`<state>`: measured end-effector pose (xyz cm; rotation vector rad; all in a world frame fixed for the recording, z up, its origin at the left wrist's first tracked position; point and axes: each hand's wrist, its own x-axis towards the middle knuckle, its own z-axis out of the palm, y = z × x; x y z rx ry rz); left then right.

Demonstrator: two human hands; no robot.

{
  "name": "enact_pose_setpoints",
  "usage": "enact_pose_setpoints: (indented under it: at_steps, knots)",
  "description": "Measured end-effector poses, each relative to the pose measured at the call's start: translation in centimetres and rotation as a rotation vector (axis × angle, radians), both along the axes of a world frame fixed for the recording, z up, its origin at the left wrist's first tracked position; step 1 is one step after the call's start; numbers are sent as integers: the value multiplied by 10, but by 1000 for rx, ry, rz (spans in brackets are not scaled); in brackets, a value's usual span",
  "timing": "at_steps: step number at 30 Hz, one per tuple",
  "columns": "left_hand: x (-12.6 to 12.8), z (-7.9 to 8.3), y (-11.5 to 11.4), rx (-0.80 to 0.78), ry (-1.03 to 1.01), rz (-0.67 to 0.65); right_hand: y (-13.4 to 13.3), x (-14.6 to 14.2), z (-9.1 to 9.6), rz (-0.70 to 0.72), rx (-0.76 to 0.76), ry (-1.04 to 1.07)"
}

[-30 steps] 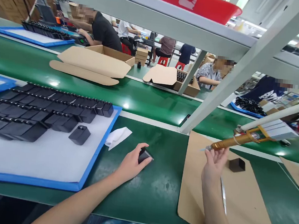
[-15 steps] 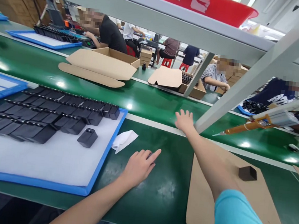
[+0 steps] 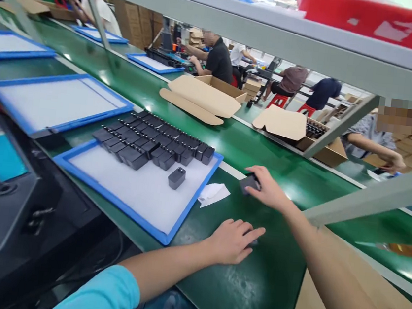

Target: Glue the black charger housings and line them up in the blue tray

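Note:
My right hand point(image 3: 267, 189) reaches forward over the green table and grips a small black block point(image 3: 249, 183) near the conveyor's edge. My left hand point(image 3: 233, 239) rests on the table closer to me, fingers curled over a small dark part point(image 3: 252, 241) that is mostly hidden. To the left lies a blue-framed white tray point(image 3: 137, 196) with rows of several black blocks point(image 3: 155, 141) and one loose block point(image 3: 176, 177). A scrap of white paper point(image 3: 213, 194) lies between the tray and my hands.
A green conveyor point(image 3: 202, 124) runs behind, carrying open cardboard boxes point(image 3: 205, 95). Grey frame struts point(image 3: 343, 125) cross overhead, with a red bin point(image 3: 385, 21) above. A dark machine point(image 3: 6, 211) stands at the left. Brown cardboard point(image 3: 315, 306) lies at the right. Other people work across the line.
The view has swung left. My right hand, open over the conveyor edge before, has closed on a black block. My left hand stays on the table over its part.

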<state>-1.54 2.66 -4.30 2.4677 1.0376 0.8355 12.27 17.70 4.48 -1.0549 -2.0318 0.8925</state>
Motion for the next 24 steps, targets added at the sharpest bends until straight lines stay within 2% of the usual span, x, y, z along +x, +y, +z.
enact_pose_setpoints:
  at_steps: [1,2,4,7,10,12,14,17,20,22,24]
  knots:
    - [1,-2,1,-2,4,0,-15,-25,4,136,22,-38]
    - [2,-4,2,-6,-2,2,-30,-51,7,342,116,-179]
    - [3,-11,5,-7,-32,-6,-59,-100,12,578,298,-416]
    - [3,-20,7,-2,-82,-33,-87,-154,15,745,509,-570]
    - [0,-18,8,-53,-27,-56,-91,-169,14,780,623,-650]
    - [-2,-12,6,-69,39,-49,-84,-154,14,733,611,-666]
    - [-3,-4,4,-68,82,-28,-72,-125,13,610,549,-676]
    - [-3,5,0,-90,113,2,-51,-73,6,307,417,-706]
    - [-3,11,-2,-163,119,45,-37,-32,-9,26,305,-768]
    - [-4,14,-3,-253,102,68,-38,-14,-19,-58,265,-782]
    - [-6,15,-3,-361,28,75,-50,1,-23,-125,244,-754]
